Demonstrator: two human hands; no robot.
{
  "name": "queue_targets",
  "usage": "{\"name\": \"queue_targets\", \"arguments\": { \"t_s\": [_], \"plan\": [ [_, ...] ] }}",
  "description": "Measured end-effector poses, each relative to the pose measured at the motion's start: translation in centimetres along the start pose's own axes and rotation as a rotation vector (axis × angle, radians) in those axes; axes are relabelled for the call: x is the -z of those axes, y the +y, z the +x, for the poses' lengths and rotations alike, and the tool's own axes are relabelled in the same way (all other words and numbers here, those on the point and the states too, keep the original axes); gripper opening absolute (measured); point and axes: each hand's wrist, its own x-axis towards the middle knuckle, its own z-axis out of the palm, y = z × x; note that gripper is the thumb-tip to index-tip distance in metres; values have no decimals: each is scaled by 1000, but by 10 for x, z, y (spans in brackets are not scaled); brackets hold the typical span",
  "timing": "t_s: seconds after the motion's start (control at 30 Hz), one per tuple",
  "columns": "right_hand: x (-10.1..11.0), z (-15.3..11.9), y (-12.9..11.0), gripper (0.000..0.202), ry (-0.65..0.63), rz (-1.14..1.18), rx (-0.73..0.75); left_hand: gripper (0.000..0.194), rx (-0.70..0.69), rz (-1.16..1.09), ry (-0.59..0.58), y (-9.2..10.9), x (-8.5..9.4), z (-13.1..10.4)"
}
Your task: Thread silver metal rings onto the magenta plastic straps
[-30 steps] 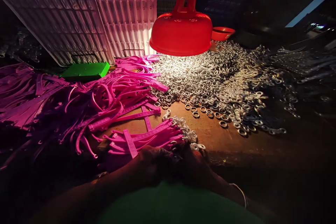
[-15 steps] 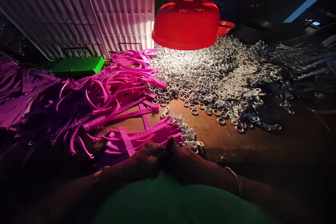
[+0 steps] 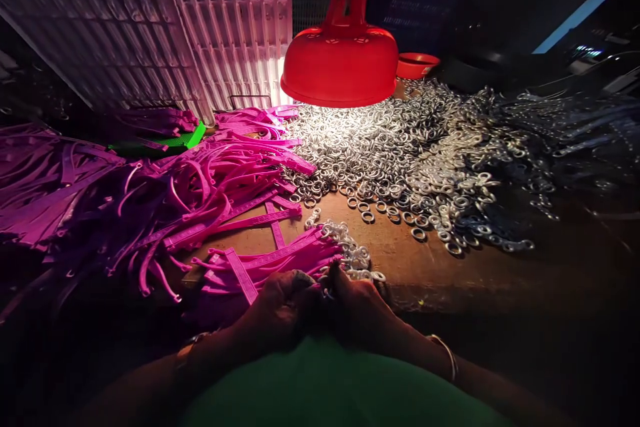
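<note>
My left hand (image 3: 280, 307) is closed at the front edge of the table, with a bit of pink strap showing at its fingertips. Facing it, my right hand (image 3: 361, 307) pinches a small metal ring piece (image 3: 327, 293); shadow and fingers hide most of it. Just beyond both hands lies a bundle of pink straps (image 3: 280, 255), with silvery ring pieces (image 3: 353, 248) at its right end. One strap (image 3: 241, 273) lies across the bundle.
A heap of loose pink straps (image 3: 200, 193) covers the left side. Metal rings (image 3: 380, 153) pile up at centre and right under a hanging red lamp (image 3: 340, 67). Behind stand ribbed plastic crates (image 3: 230, 20), a green tray (image 3: 197, 136) bearing pink straps, and a red bowl (image 3: 419, 65).
Pink straps now lie on the green tray, whose top was bare before. My hands stay close together, with the metal piece showing more between them. The view has shifted slightly.
</note>
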Motion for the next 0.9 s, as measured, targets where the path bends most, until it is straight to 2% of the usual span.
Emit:
{"name": "queue_targets", "arguments": {
  "t_s": [0.07, 0.13, 0.27, 0.4, 0.5, 0.63, 0.77, 0.83, 0.9],
  "plan": [
    [2, 1, -3, 52, -77, 14, 9, 52, -13, 17, -18, -4, 2, 1],
    [4, 1, -3, 53, -154, 59, 1, 52, -23, 47, -28, -8, 5, 3],
    [7, 5, -3, 27, -219, 75, -46, 53, -30, 79, -55, -8, 8, 8],
    [13, 13, -6, 21, -284, 92, -34, 52, 2, 29, -78, -3, 8, 11],
    [18, 18, -7, 18, -309, 100, 54, 54, 28, -18, -94, -2, 9, 13],
    [21, 13, 1, 18, -264, 40, 139, 50, 93, -161, -71, -1, 12, 14],
    [25, 5, 7, 17, -187, -68, 96, 45, 99, -247, -45, 6, 13, 18],
    [27, 7, 7, 21, -110, -95, 63, 50, 63, -254, 2, 11, 10, 21],
    [29, 14, 8, 30, -33, -109, 95, 58, 20, -256, 51, 15, 6, 25]
  ]
}}
